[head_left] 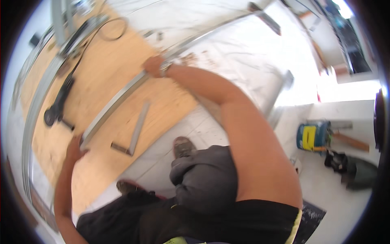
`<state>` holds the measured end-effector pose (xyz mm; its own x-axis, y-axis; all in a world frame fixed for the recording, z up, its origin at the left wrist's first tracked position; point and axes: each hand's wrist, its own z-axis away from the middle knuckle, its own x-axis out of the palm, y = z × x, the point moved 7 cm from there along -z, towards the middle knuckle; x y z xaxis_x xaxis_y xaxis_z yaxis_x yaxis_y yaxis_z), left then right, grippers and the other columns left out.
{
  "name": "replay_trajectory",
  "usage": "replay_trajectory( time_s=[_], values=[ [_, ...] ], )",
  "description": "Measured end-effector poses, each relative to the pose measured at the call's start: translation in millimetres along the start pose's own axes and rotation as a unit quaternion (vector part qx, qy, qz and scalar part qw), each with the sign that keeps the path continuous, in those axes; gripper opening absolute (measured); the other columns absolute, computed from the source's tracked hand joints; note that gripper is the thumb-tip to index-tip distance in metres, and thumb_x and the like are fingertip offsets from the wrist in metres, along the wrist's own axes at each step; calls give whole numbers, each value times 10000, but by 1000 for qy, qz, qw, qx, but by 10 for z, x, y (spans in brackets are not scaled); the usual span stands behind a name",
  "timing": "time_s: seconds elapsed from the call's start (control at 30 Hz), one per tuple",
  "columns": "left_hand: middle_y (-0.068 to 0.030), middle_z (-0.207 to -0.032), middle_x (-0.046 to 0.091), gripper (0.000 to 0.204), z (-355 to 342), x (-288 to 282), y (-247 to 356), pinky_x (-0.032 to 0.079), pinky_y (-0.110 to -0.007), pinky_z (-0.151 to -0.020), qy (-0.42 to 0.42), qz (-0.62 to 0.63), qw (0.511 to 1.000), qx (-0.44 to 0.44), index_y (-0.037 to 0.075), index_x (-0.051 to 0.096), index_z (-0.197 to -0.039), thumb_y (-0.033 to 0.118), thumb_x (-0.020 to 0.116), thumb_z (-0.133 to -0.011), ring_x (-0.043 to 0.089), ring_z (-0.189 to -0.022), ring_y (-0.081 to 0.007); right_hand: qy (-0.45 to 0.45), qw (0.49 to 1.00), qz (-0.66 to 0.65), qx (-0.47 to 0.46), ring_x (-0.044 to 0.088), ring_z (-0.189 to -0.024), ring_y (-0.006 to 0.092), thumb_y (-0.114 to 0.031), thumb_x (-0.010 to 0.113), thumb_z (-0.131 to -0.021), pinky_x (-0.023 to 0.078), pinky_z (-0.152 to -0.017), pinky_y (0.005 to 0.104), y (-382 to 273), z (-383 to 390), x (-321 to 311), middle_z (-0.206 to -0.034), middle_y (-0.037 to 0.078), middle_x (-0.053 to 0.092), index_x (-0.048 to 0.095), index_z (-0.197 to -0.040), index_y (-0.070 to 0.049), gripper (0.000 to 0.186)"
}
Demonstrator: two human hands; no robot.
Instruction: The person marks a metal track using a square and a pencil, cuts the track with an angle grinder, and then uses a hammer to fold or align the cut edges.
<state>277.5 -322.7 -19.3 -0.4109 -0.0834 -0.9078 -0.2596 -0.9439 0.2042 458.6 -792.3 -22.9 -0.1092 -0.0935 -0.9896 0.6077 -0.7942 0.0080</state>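
Observation:
I grip a long grey metal bar (106,112) lying diagonally above a plywood board (162,103) with both hands. My left hand (76,148) is closed round its near end at the lower left. My right hand (156,66) is closed round it farther up, near the board's far edge. A black angle grinder (59,105) with a cord lies on the board to the left of the bar. Just right of the bar lies a metal square (139,124) with a dark short arm.
Upright and long metal profiles (44,97) run along the left. My shoes (183,146) stand on white tiles (150,138). A blue bucket (304,134) with a yellow label and a dark bag (357,171) sit at the right. A dark piece (268,22) lies at the top.

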Motion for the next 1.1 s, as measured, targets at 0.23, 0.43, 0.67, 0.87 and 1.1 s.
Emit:
replay_trajectory(
  time_s=[0.23, 0.43, 0.67, 0.87, 1.1],
  values=[
    [-175, -896, 565, 291, 72, 209, -211, 478, -483, -707, 84, 43, 996, 6, 14, 554, -937, 58, 786, -768, 595, -808, -398, 61, 998, 9, -19, 678, -992, 314, -117, 712, -772, 575, -794, 434, -142, 218, -169, -997, 138, 694, 642, -997, -43, 247],
    [-161, -897, 581, 305, 282, 179, -53, 497, -472, -699, 161, 78, 983, 33, 27, 569, -1050, 14, 743, -800, 620, -798, -379, 75, 997, -10, 0, 648, -1028, 302, -121, 747, -715, 551, -831, 409, -152, 373, -154, -1050, 135, 659, 600, -1066, -20, 394],
    [-151, -1005, 657, 407, 350, -15, -160, 546, -435, -722, 229, 56, 971, 42, 31, 586, -1215, -11, 716, -831, 683, -825, -339, 145, 989, 6, -33, 632, -1007, 288, -122, 749, -716, 529, -849, 404, -173, 451, -396, -1013, 120, 639, 615, -1031, -44, 352],
    [-160, -961, 636, 331, 460, -354, -39, 521, -457, -756, 320, -35, 945, 52, 33, 587, -1104, -58, 677, -798, 641, -895, -375, 197, 979, 34, -36, 628, -1002, 277, -115, 737, -708, 519, -850, 401, -175, 469, -560, -1002, 111, 629, 624, -990, -60, 309],
    [-223, -965, 566, 364, 337, -414, -71, 441, -526, -826, 357, -9, 929, 100, -28, 567, -1126, -77, 584, -765, 545, -904, -445, 101, 994, -32, 9, 627, -1074, 368, -76, 696, -802, 516, -937, 484, 29, 229, -299, -1127, 188, 622, 629, -1122, -41, 329]
  ],
)
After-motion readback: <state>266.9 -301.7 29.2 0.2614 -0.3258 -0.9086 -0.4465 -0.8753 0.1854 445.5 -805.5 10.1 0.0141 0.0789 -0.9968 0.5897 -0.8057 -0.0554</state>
